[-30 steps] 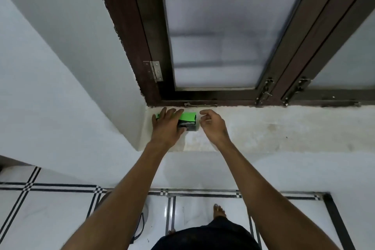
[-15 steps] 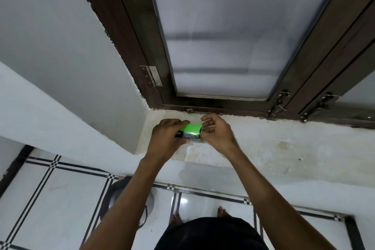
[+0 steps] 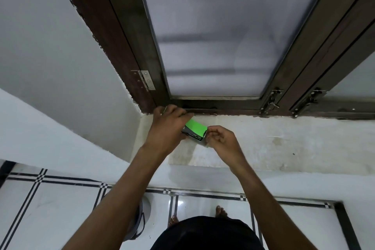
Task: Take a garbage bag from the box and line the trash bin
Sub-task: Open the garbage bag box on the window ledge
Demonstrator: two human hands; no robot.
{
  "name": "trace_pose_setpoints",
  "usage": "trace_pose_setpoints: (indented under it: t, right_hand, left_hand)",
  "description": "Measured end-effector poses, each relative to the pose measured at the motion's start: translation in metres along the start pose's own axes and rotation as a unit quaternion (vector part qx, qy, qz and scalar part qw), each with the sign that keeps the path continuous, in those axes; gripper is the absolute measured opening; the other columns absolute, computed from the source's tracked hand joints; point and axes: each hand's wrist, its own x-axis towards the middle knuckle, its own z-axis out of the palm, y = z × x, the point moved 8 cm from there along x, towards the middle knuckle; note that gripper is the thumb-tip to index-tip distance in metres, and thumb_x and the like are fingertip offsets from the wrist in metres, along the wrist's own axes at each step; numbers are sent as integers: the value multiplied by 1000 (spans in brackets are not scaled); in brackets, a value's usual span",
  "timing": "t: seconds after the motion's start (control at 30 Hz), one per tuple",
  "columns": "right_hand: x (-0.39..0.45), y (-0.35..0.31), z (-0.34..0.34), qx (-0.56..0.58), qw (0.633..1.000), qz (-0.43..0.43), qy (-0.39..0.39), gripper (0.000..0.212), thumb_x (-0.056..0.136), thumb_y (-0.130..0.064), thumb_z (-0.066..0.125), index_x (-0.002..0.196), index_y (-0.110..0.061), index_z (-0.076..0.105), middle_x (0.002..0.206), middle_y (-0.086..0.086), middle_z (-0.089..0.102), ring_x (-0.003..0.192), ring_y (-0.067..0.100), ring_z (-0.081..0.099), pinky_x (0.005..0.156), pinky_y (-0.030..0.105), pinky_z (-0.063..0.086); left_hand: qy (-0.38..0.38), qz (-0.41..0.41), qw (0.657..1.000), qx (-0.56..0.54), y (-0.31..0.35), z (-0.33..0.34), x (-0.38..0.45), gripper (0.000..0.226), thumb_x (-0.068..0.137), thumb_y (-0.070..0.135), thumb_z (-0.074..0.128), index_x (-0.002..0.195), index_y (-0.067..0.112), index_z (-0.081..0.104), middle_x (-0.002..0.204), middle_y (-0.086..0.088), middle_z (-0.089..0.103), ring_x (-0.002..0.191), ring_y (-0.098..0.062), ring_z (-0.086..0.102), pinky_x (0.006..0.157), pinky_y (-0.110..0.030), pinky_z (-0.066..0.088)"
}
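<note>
Green-topped box [image 3: 195, 129], dark-sided, tilted between left hand [image 3: 168, 128] and right hand [image 3: 222, 140]

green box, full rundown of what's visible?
The green box is small and looks like printed cardboard: a bright green top face and a dark side panel with small print too fine to read. It is tilted, over the pale window sill near its left corner. The left hand wraps its left end in a closed grip; the right hand pinches at its right end. No bag shows yet. Whether its underside touches the sill cannot be told.
</note>
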Motion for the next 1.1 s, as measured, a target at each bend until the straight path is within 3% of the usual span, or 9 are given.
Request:
trace_pose_setpoints:
  t: [0.13, 0.27, 0.43, 0.53, 0.7, 0.8, 0.9, 1.0, 1.1]
  right_hand:
    - [-5, -8, 1, 43, 999, -2, -30, 33, 90, -4, 64, 121, -14, 66, 109, 4, 73, 103, 19, 68, 89, 33, 58]
    - [-9, -15, -9, 20, 998, -30, -43, 48, 87, -5, 70, 132, -20, 58, 116, -4, 66, 105, 10, 63, 78, 21, 57]
    - [-10, -18, -15, -110, 990, -76, -46, 46, 80, -4, 76, 122, -17, 65, 108, -4, 68, 99, 10, 63, 75, 11, 51]
    - [-17, -8, -31, -222, 971, -85, -38, 51, 78, -15, 79, 127, -21, 63, 112, -3, 65, 103, 11, 60, 88, 25, 52]
    - [-28, -4, -55, -362, 927, -97, -34, 43, 82, -25, 69, 124, -27, 61, 106, -3, 57, 103, 18, 53, 85, 32, 48]
    - [-26, -9, -47, -402, 910, -95, -32, 60, 85, -38, 70, 140, -27, 48, 118, -5, 56, 110, 17, 50, 92, 33, 47]
    - [-22, -14, -38, -416, 904, -94, -23, 52, 86, -36, 71, 134, -25, 54, 116, -4, 61, 108, 19, 55, 88, 28, 45]
    - [-29, -13, -48, -323, 944, -59, 31, 41, 84, -29, 74, 123, -25, 59, 105, -6, 66, 96, 15, 61, 75, 22, 45]
    - [-46, -10, -64, -77, 992, 13, 97, 36, 87, -15, 73, 115, -19, 51, 93, 6, 72, 81, 19, 68, 59, 18, 51]
  left_hand:
    - [9, 35, 999, 41, 15, -17, 12, 72, 79, 40, 77, 144, 32, 47, 136, 4, 57, 130, -24, 44, 101, -46, 30]
    - [-7, 41, 998, 37, 19, -21, 16, 70, 83, 41, 73, 145, 35, 43, 140, 6, 53, 134, -21, 39, 104, -45, 28]
    - [-63, 6, 997, -46, 6, 3, 9, 68, 78, 41, 77, 140, 36, 49, 138, 9, 53, 133, -20, 39, 104, -43, 29]
    - [-78, -42, 987, -132, -14, 26, -3, 66, 72, 39, 82, 133, 34, 58, 131, 9, 58, 128, -21, 45, 104, -41, 33]
    - [-49, -67, 979, -184, -34, 48, -15, 67, 68, 45, 85, 129, 32, 60, 127, 7, 60, 125, -24, 51, 106, -44, 36]
    - [-32, -65, 972, -223, -27, 41, -18, 76, 67, 50, 84, 136, 30, 56, 136, 5, 52, 131, -20, 42, 110, -43, 34]
    - [89, -80, 957, -263, -16, 9, -29, 48, 81, 46, 74, 123, 24, 66, 123, 3, 62, 116, -18, 51, 94, -35, 46]
    - [149, -82, 922, -348, 3, -5, -44, 17, 93, 27, 62, 105, 20, 71, 103, 6, 67, 95, -12, 60, 80, -32, 51]
    - [48, -118, 866, -483, 31, 21, -52, 16, 96, 27, 57, 100, 26, 72, 93, 15, 69, 81, -1, 63, 72, -29, 55]
